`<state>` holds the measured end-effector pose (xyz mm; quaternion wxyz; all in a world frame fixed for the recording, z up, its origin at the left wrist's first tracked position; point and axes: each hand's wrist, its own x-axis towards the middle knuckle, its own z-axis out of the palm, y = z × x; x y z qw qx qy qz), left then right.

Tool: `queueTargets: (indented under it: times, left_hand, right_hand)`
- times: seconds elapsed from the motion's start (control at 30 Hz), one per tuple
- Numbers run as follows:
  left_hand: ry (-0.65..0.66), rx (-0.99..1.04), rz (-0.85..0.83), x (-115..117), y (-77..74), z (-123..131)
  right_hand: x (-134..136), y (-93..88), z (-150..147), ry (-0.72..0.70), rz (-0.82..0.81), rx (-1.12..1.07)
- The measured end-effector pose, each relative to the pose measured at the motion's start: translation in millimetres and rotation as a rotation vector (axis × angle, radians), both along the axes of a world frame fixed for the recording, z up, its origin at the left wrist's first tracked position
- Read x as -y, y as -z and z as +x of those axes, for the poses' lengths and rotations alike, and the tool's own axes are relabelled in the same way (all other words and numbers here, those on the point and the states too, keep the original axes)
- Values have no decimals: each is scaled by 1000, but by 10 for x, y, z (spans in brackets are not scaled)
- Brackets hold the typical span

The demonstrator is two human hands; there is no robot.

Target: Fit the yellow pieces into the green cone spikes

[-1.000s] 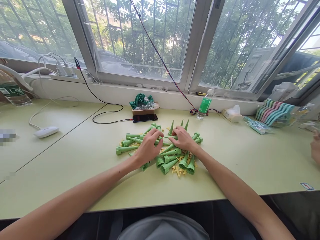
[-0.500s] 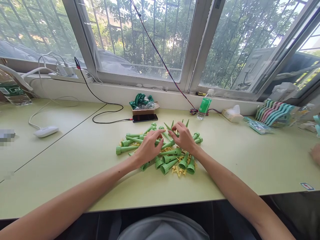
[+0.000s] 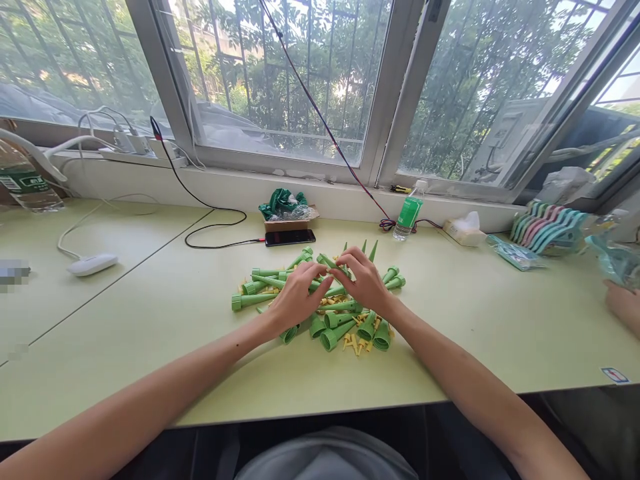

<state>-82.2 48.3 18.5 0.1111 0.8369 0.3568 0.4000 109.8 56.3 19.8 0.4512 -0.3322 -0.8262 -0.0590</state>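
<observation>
A heap of green plastic cone spikes (image 3: 260,298) mixed with small yellow pieces (image 3: 356,345) lies mid-table. Both my hands are over the heap. My right hand (image 3: 364,285) pinches one green spike (image 3: 327,261) at its thick end, lifted a little above the pile. My left hand (image 3: 295,297) has its fingers curled, fingertips at the same spike; what it grips, if anything, is hidden. Spike tips (image 3: 373,251) stick up behind my right hand.
A black phone (image 3: 290,237) on a cable and a small box with green cloth (image 3: 285,205) sit behind the heap. A green-label bottle (image 3: 409,212), a tissue pack (image 3: 464,229) and coloured clips (image 3: 547,225) stand right. Another person's hand (image 3: 623,303) is at the right edge. A white mouse-like device (image 3: 93,264) lies left.
My right hand has raised one green spike out of the heap, and my left fingers have come up to meet it. The other person's hand at the right edge has lifted a bag.
</observation>
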Motion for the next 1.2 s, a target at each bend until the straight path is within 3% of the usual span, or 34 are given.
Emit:
queueTargets:
  times: [0.3,0.7,0.87,1.2]
  left_hand:
    - [-3,0,5,11,-9,8]
    - [4,-2,2,1,22,3]
    - [12,-2,-1,1,22,7]
    - [21,7,1,-1,12,5]
  right_hand:
    - [-6,-16,28,18,2,-14]
    - [-196,5,214,313,97,-269]
    - [-238,52,234,389,10,-236]
    - [-279,95,265,385,-183,-118]
